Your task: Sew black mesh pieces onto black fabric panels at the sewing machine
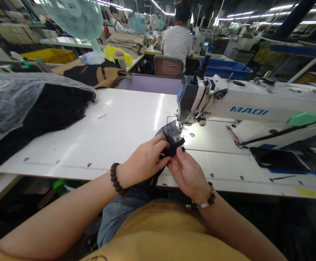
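Observation:
A piece of black mesh fabric (pixel 173 129) with a dark solid edge lies at the needle area of the white sewing machine (pixel 244 98). Both my hands pinch its near edge, just in front of the presser foot. My left hand (pixel 149 156) grips the fabric from the left, thumb and fingers pressed together. Close beside it, my right hand (pixel 187 172) holds the edge with the thumb on top. Part of the fabric hangs over the table's front edge towards my lap. The fingertips partly hide what lies between them.
Black material under clear plastic (pixel 35 108) covers the table's left side. Right of the needle are pink-handled snips (pixel 233 135) and a dark phone (pixel 278 159). A blue basket (pixel 225 69) stands behind the machine; a person (pixel 177 41) sits beyond. A fan (pixel 75 16) stands at the back left.

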